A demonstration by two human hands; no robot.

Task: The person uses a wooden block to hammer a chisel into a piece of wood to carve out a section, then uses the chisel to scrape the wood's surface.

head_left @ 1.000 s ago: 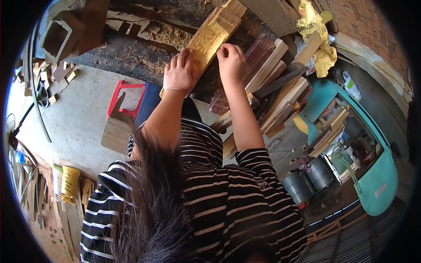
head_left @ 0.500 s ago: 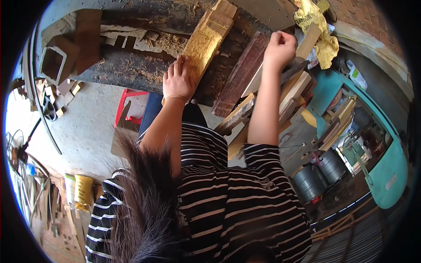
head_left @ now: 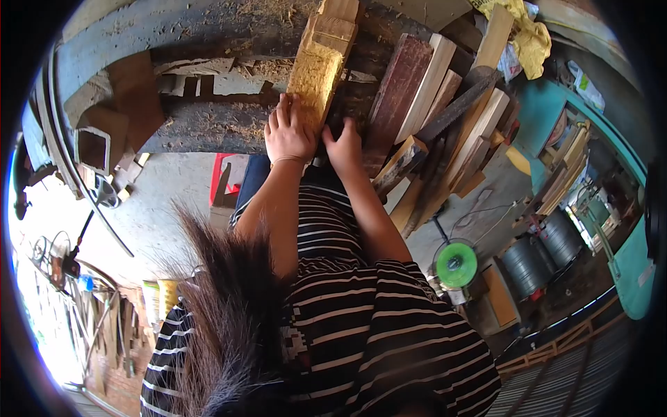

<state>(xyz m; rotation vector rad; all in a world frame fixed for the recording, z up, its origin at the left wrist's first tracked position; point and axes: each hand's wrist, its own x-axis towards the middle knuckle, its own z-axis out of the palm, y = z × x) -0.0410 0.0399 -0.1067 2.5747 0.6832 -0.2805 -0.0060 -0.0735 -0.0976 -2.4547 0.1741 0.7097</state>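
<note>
Fingers, left hand (head_left: 290, 142): outstretched, slightly parted, palm side down, laid on the near part of the wooden block (head_left: 321, 73) at its left edge, pressed to the surface rather than wrapped round it. Thin band (head_left: 286, 160) at the wrist.

Fingers, right hand (head_left: 344, 147): beside the block's near right edge; thumb raised and parted from the index finger, remaining fingers hidden. Cannot tell whether they grip anything or touch the wood.

Wooden block: one, yellow, long and squared; middle hollowed into a rough, fibrous trough, far end smoother and stepped. Lies across the tabletop (head_left: 215, 127), long axis running away from the body and leaning right, near end by the hands, far end at the upper border of the view.

Tabletop: dark, scarred timber strewn with curled shavings, with a ragged gap lengthwise.

Right of the block: reddish-brown beam (head_left: 399, 94), worn; pale, straight-edged strip (head_left: 429, 87) close alongside; dark, flat, narrow bar (head_left: 460, 105) lying aslant over mixed offcuts.

Left: hollow, square-sectioned piece (head_left: 92, 149), open end showing.

Farther out: crumpled yellow sack (head_left: 531, 42); round green fan (head_left: 455, 264); teal, curved casing (head_left: 636, 267).
</note>
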